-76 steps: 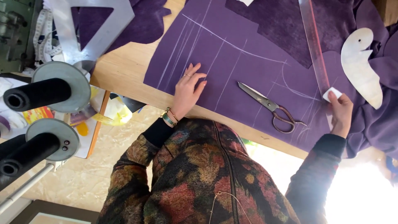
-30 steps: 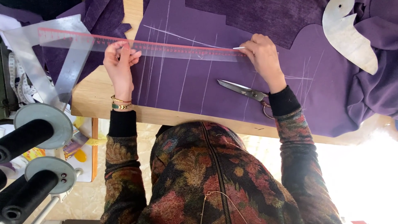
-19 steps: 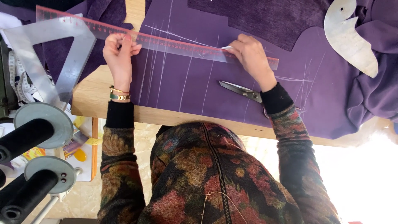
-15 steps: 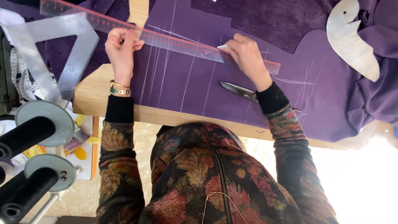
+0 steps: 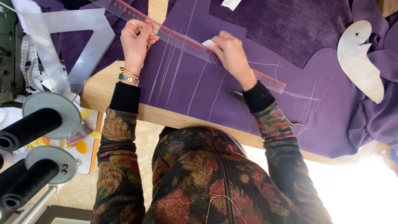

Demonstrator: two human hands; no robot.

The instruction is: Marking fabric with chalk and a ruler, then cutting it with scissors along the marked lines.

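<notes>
The left hand [image 5: 136, 39] is curled closed on the upper end of a long clear ruler [image 5: 182, 41], pinching it against the purple fabric [image 5: 215, 89] near the desk's left edge. The right hand [image 5: 232, 56] presses on the ruler's middle, fingers bent around a small white piece of chalk [image 5: 208, 42] that touches the ruler's edge. The ruler runs slantwise across the fabric, over several pale chalk lines. Just beside the right wrist, a dark scissors tip [image 5: 237, 95] shows from under the sleeve.

The fabric covers most of the wooden desk [image 5: 124, 103] and spills over its right side. A darker, napped purple piece [image 5: 290, 29] lies on it towards the far edge, with a small white tag [image 5: 230, 3] at its top. A cream curved template [image 5: 360, 58] rests near the right edge. A clear set square [image 5: 72, 43] sits at the left corner. Below the desk's left edge stand two black thread cones [image 5: 29, 128] on grey discs.
</notes>
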